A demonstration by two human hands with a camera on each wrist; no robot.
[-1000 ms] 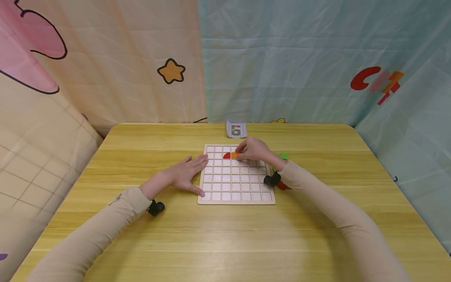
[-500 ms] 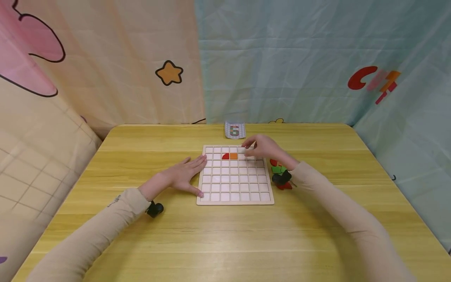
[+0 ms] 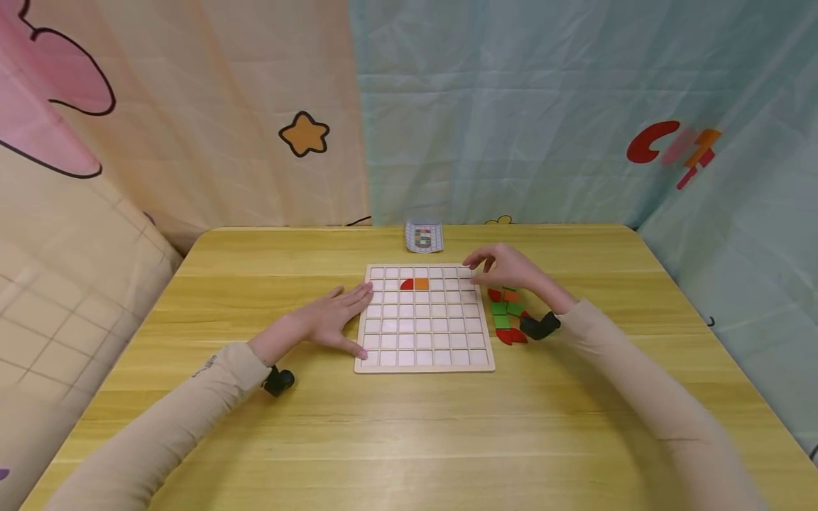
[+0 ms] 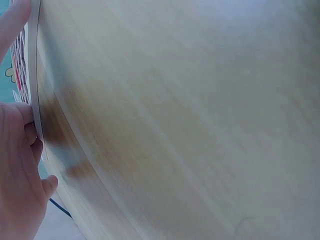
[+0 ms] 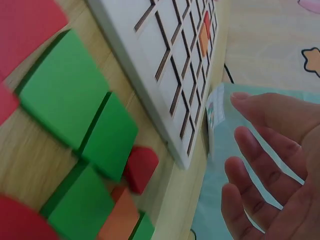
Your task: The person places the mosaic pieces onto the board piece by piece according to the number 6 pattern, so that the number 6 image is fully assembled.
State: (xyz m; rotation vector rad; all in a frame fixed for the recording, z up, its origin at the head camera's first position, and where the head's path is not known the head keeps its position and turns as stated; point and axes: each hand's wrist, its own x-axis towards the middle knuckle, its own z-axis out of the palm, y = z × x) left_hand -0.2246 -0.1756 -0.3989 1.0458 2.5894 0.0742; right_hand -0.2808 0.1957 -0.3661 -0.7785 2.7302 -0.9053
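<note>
A white grid board (image 3: pixel 424 360) lies flat on the table. A red quarter-round tile (image 3: pixel 407 284) and an orange square tile (image 3: pixel 422 284) sit side by side in its second row. My left hand (image 3: pixel 329 321) rests on the board's left edge, fingers and thumb spread. Above the board's top right corner hovers my right hand (image 3: pixel 508 270). In the right wrist view its fingers (image 5: pixel 255 145) are loosely bent and apart, holding nothing. Beside the board's right edge, below that hand, lie several loose tiles, among them a green tile (image 5: pixel 65 90) and a red tile (image 5: pixel 141 167).
A small printed card (image 3: pixel 424 237) with a coloured grid pattern lies behind the board near the table's (image 3: pixel 409 433) back edge. Curtains (image 3: pixel 511 142) hang behind and at both sides. A dark wrist camera (image 3: pixel 540 326) partly covers the loose tiles.
My right hand has left the orange tile and moved right to the board's corner. The orange tile stays beside the red one, and more loose tiles are uncovered. My left hand stays put.
</note>
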